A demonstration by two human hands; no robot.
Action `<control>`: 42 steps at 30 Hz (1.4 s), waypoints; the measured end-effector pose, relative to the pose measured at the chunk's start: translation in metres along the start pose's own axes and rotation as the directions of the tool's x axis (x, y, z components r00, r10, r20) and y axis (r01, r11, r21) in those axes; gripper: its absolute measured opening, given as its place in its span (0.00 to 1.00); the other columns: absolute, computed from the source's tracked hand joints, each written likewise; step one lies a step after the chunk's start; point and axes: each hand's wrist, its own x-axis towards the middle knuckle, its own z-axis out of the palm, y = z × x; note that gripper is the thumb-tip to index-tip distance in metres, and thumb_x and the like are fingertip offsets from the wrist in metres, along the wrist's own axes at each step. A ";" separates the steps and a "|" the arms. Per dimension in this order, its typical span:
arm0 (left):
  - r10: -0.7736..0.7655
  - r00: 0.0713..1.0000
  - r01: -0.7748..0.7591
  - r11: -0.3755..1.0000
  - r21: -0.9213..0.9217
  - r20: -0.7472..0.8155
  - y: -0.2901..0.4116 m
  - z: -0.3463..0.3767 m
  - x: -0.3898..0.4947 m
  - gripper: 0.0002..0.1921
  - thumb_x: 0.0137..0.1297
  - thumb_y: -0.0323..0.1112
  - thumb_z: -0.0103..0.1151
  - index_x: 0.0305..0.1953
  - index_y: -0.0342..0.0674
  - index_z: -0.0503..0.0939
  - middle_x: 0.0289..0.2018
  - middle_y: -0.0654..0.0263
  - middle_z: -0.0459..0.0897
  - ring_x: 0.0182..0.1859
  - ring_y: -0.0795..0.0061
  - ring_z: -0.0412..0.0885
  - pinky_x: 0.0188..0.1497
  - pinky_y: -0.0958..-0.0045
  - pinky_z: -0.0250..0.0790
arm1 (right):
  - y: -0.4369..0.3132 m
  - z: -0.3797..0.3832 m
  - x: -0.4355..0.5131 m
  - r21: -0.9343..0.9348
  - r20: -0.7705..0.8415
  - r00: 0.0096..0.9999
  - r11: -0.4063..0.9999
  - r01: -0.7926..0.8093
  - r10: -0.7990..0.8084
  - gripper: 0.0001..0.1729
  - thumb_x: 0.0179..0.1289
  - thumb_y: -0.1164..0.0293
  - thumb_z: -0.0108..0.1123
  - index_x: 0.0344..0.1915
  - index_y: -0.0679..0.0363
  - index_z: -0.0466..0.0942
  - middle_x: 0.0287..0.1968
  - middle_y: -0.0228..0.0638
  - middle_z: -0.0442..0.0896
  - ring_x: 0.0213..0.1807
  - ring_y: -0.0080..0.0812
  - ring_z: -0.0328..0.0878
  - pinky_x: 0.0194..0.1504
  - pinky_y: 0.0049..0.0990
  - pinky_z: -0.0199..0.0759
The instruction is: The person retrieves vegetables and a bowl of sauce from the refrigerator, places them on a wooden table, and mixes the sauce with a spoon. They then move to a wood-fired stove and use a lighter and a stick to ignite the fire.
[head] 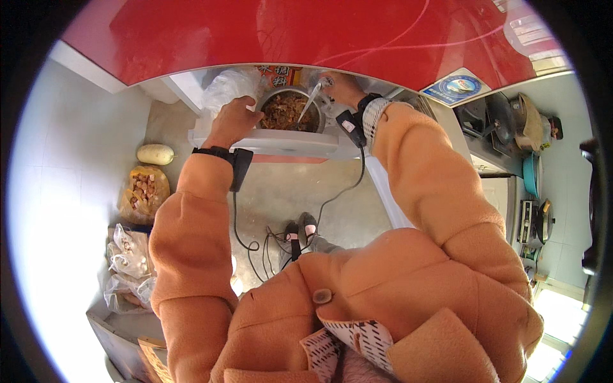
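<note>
A round metal bowl (319, 125) of brown chopped food stands on the shelf of an open refrigerator compartment. My left hand (237, 119) is at the bowl's left side, its fingers bent and the thumb towards the rim; whether it touches the rim I cannot tell. My right hand (342, 88) is behind the bowl's right side, with its fingers partly hidden under the red door. A light-coloured utensil handle (310, 101) slopes from near those fingers into the food. Clear plastic bags (232, 88) lie behind my left hand, and a red package (280, 75) with writing is behind the bowl.
The red refrigerator door (287, 33) overhangs the shelf. On the left are a pale gourd or radish (155, 154), a yellow bag of round items (143, 194) and plastic bags (128, 253). Pans (500, 117) stand at right. Black cables (330, 201) hang from both wrists to the floor.
</note>
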 end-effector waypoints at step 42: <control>0.134 0.930 0.326 0.127 -0.937 0.342 0.078 0.063 -0.167 0.20 0.62 0.53 0.54 0.48 0.46 0.73 0.42 0.66 0.81 0.38 0.76 0.79 0.31 0.71 0.73 | -0.124 -0.154 -0.340 0.042 -0.255 0.963 0.994 0.098 -0.084 0.28 0.54 0.67 0.62 0.55 0.61 0.69 0.55 0.45 0.69 0.55 0.48 0.70 0.55 0.36 0.66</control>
